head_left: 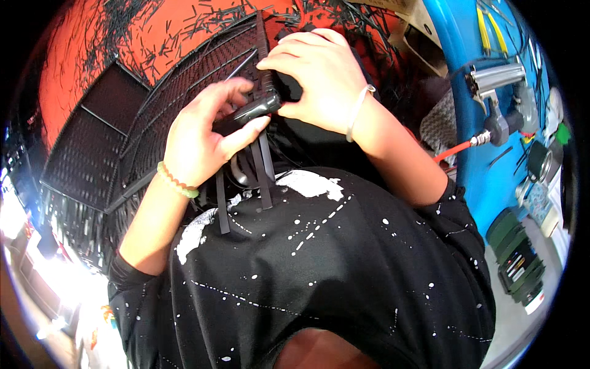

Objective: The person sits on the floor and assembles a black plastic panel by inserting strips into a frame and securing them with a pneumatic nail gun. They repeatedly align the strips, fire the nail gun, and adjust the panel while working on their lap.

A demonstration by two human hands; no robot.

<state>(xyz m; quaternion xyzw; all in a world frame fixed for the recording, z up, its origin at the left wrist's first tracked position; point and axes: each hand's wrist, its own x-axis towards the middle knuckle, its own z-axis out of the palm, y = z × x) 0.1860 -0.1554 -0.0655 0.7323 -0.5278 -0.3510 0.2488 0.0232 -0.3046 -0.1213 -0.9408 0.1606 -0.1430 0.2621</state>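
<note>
Both Hands Meeting at the Rim of a Black Woven Frame

The left hand (pixel 198 128) is pinching a glossy black bar (pixel 249 112), its thumb lying along the lower side and its fingers bending over the upper side. The bar is sitting in front of the person's middle, just below the black woven frame (pixel 190 77), and its far end is pointing toward the right hand (pixel 324 75). That hand is reaching over the frame's upright rim, fingers close together and curving, the index fingertip resting at the rim and the thumb lying near the bar's end; how firmly it is pressing, one cannot tell. A thin metallic rod (pixel 241 65) is slanting between the hands.

Flat dark strips (pixel 222 206) are hanging below the bar toward the black shirt (pixel 344 264). Beyond the frame, short black pieces (pixel 184 24) are lying scattered over a red surface (pixel 64 80). To the right, a silver tool (pixel 499 79) with an orange hose (pixel 453 151) is lying on a blue surface (pixel 482 190).
</note>
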